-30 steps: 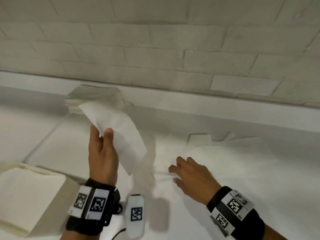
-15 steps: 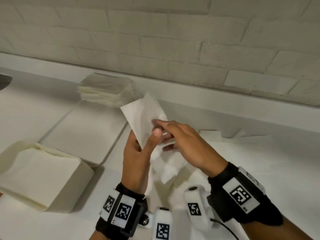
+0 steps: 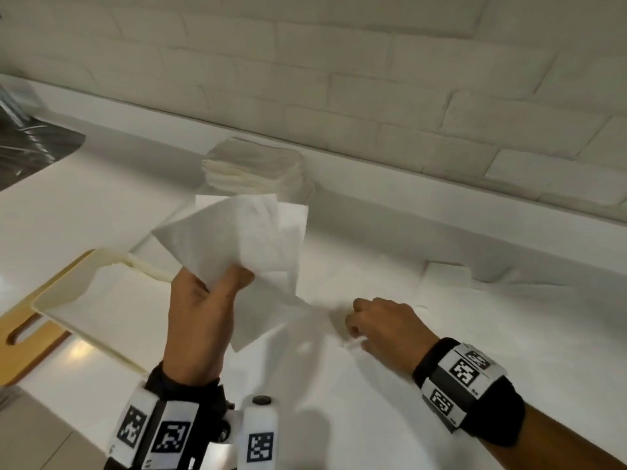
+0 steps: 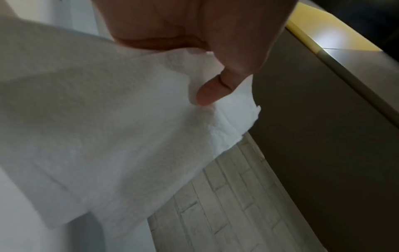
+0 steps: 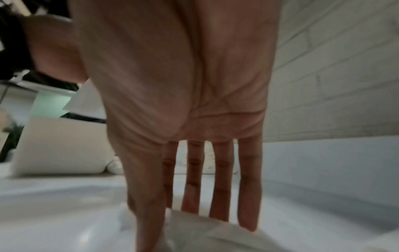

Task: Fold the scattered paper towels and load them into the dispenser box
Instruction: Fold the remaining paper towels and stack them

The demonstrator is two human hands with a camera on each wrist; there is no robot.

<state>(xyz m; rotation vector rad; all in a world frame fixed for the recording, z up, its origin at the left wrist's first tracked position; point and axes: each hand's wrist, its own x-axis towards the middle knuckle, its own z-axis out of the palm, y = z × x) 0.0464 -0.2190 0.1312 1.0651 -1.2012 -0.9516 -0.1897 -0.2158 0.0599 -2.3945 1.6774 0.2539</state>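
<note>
My left hand (image 3: 230, 283) is raised over the counter and pinches a fanned bunch of white paper towels (image 3: 244, 239) between thumb and fingers. The left wrist view shows the thumb (image 4: 211, 92) pressed on the bunch of towels (image 4: 108, 119). Lower and to the right, my right hand (image 3: 359, 323) reaches down to the scattered towels (image 3: 448, 276) on the white counter. Its straight fingers (image 5: 218, 196) touch a loose towel (image 5: 215, 238) lying there. The cream dispenser box (image 3: 142, 268) stands open at the left with flat towels inside.
A stack of folded towels (image 3: 254, 167) sits at the back against the brick wall. An orange board (image 3: 20, 334) lies under the box. A dark sink (image 3: 30, 147) is at the far left.
Half a second ago both hands met on the raised towel. Now the right hand has dropped to the counter on the right, and the left hand alone keeps the fanned bunch up.
</note>
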